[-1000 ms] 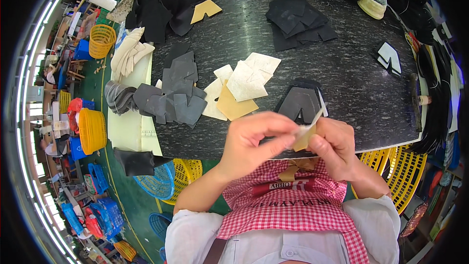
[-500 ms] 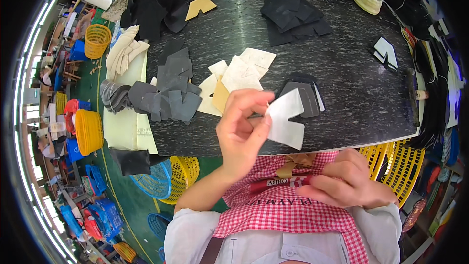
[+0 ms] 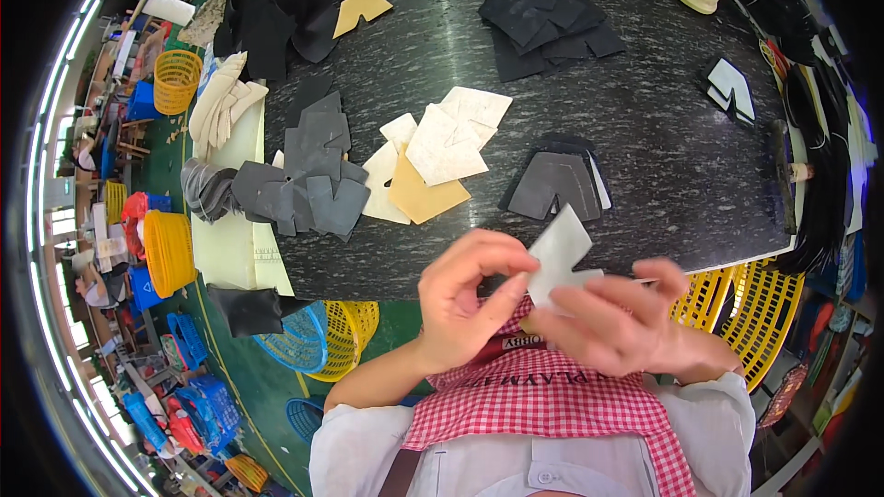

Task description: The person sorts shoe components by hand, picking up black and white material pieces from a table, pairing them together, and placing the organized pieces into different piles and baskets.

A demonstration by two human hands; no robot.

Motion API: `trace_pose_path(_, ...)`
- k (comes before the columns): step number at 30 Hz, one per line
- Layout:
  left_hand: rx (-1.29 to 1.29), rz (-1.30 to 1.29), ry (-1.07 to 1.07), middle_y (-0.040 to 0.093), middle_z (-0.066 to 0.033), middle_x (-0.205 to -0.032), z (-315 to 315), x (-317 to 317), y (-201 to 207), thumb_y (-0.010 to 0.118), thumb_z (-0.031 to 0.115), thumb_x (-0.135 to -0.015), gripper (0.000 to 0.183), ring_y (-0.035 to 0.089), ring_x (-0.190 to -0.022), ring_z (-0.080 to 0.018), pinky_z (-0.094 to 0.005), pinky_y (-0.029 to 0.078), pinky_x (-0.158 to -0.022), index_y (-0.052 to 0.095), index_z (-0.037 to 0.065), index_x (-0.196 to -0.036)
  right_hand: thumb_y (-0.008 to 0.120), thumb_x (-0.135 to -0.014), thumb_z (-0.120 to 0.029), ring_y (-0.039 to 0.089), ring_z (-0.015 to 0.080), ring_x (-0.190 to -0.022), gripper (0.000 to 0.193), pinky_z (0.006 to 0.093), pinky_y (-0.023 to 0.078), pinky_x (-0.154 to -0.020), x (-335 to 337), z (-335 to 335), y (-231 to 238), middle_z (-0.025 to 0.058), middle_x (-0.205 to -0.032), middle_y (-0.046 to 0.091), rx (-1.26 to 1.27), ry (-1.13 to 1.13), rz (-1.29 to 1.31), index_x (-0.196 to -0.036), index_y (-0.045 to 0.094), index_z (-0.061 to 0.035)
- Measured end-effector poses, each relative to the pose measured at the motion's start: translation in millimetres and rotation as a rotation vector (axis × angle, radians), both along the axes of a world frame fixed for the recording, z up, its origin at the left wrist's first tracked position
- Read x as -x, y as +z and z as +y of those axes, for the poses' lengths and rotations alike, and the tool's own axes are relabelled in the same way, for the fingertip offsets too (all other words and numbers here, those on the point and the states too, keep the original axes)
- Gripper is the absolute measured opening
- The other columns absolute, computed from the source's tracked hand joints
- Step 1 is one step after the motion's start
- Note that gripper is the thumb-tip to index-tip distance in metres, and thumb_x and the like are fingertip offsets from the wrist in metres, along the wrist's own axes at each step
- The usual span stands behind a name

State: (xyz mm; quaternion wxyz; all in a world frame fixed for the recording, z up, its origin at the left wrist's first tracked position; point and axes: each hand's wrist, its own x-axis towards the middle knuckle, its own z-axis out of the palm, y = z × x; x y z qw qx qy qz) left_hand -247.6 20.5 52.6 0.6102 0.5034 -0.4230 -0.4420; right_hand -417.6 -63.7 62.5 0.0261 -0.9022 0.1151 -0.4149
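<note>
Between the left hand [image 3: 474, 293], pinching it, and the right hand [image 3: 619, 322], grip unclear, is a white piece [image 3: 560, 250].

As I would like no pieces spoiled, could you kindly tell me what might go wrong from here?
The white piece could slip and drop past the near edge of the table, as the left hand only pinches its side. It might also crease near its notch, where the fingers of the right hand overlap it.

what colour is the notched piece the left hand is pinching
The notched piece in the left hand is pale greyish white, seen in the head view.
</note>
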Motion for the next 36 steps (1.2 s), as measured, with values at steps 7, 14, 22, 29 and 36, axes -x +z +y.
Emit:
trace_pose_path(7, 0.343, 0.118, 0.611, 0.056, -0.0157, -0.104, -8.9, -42.2, -0.3, 0.054, 0.024, -0.091, 0.053, 0.057, -0.096, -0.0247, -0.0394, 0.048, -0.084, 0.034, 0.001, -0.134, 0.076, -0.061, -0.016, 0.052, 0.0125, -0.076, 0.025, 0.0299, 0.032, -0.072, 23.3, -17.9, 3.2, -0.0074, -0.082, 0.063, -0.758, 0.299, 0.026, -0.085, 0.069, -0.0178)
trace_pose_path(14, 0.083, -0.334, -0.077, 0.062, -0.0019, -0.065, -26.1, -12.1, 4.1, 0.068, -0.003, -0.078, 0.068, 0.056, -0.053, -0.0057, -0.0182, 0.043, -0.053, 0.037, -0.004, -0.139, 0.071, -0.077, 0.0, 0.054, 0.0088, -0.065, 0.024, 0.0227, 0.043, -0.056, 0.1, -28.0, -18.1, 0.0044, -0.083, 0.058, -1.107, 0.024, -0.24, -0.097, 0.059, -0.0008)
trace_pose_path(22, -0.207, -0.49, -0.127, 0.052, 0.0036, -0.061, -55.5, -22.7, -2.3, 0.062, 0.0, -0.084, 0.067, 0.045, -0.054, -0.0011, -0.018, 0.037, -0.052, 0.033, 0.009, -0.143, 0.066, -0.082, -0.004, 0.046, 0.0092, -0.052, 0.045, 0.0242, 0.04, -0.049, -17.9, -54.7, -13.6, 0.0051, -0.074, 0.048, -1.109, -0.112, 0.116, -0.124, 0.05, -0.0075)
trace_pose_path(29, 0.023, -1.078, -0.125, 0.056, -0.0049, -0.065, -60.9, -24.7, -13.7, 0.067, 0.009, -0.079, 0.059, 0.054, -0.049, -0.0176, -0.0278, 0.042, -0.049, 0.044, 0.006, -0.134, 0.068, -0.08, -0.012, 0.057, 0.0197, -0.059, 0.035, 0.0316, 0.048, -0.055, -21.8, -64.4, -23.0, 0.009, -0.081, 0.055, -0.52, -0.167, 0.313, -0.112, 0.054, -0.0066)
trace_pose_path(36, 0.07, -1.327, 0.082, 0.045, 0.0019, -0.058, -59.1, -25.6, -9.4, 0.079, 0.022, -0.07, 0.037, 0.045, -0.05, -0.0145, -0.0293, 0.037, -0.055, 0.062, 0.009, -0.101, 0.076, -0.069, -0.023, 0.053, 0.0289, -0.098, 0.04, 0.0385, 0.044, -0.079, -14.6, -92.4, -15.7, 0.0122, -0.104, 0.053, -0.396, -0.098, 0.385, -0.098, 0.057, -0.0041)
